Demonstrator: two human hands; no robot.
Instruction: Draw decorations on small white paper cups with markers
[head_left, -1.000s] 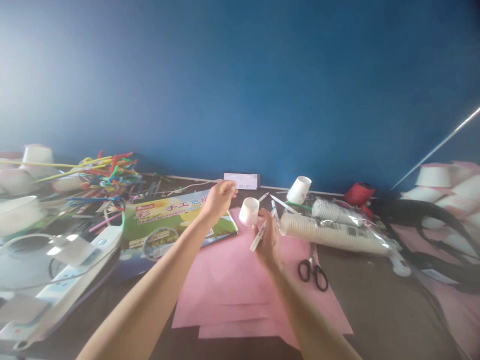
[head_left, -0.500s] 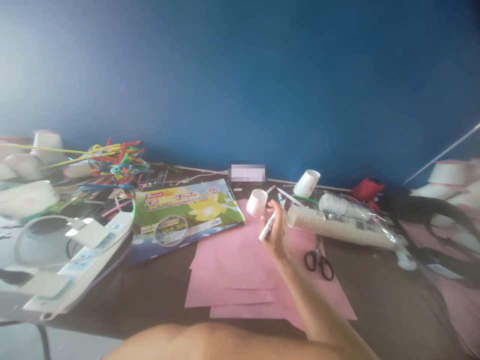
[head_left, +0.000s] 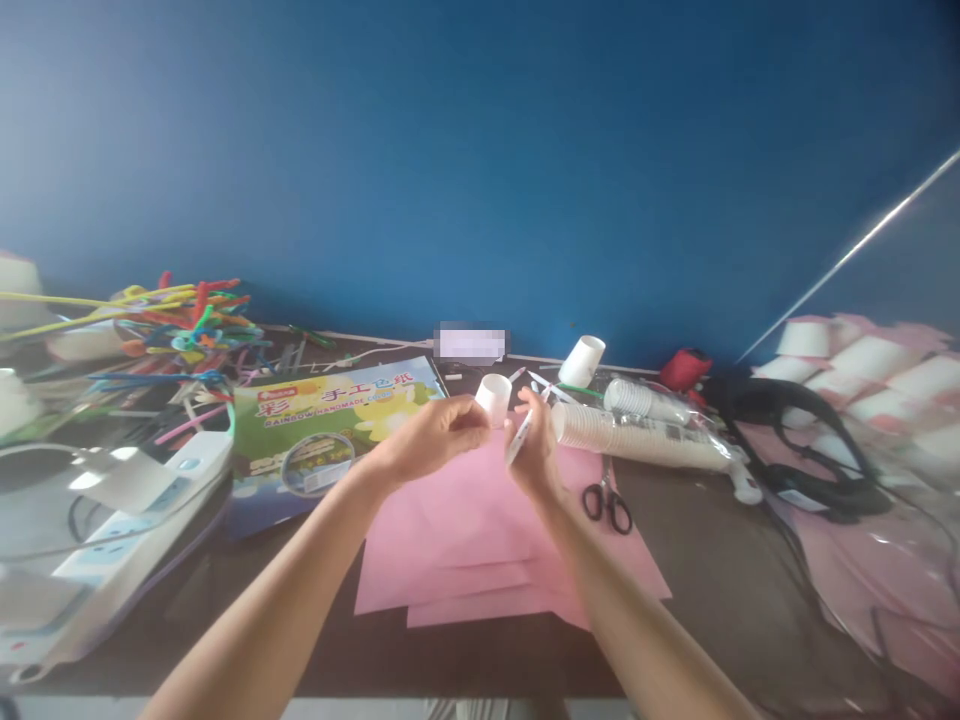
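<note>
Two bare hands work in front of me over the table (head_left: 694, 600), and I watch them through the head camera. The right hand (head_left: 536, 455) grasps a white pen (head_left: 518, 443), slanted with its lower end towards the pink sheets (head_left: 442, 545). The left hand (head_left: 431, 437) has its fingers curled in, fingertips close to the white paper cup (head_left: 493, 400); from here I cannot tell whether they touch the cup or pinch anything. That cup stands near the far edge of the pink sheets, just beyond the gap between the two hands.

To the right of the pen hand I see a long stack of paper cups (head_left: 645, 437) lying on its side in clear plastic, and behind it a single tilted cup (head_left: 582, 361). Black-handled scissors (head_left: 607, 506) lie on the right part of the sheets. On my left, a packet of coloured paper (head_left: 262, 460) lies partly behind the left hand and forearm, with a white power strip (head_left: 124, 545) beside it and a heap of coloured pipe cleaners (head_left: 191, 320) farther back.
</note>
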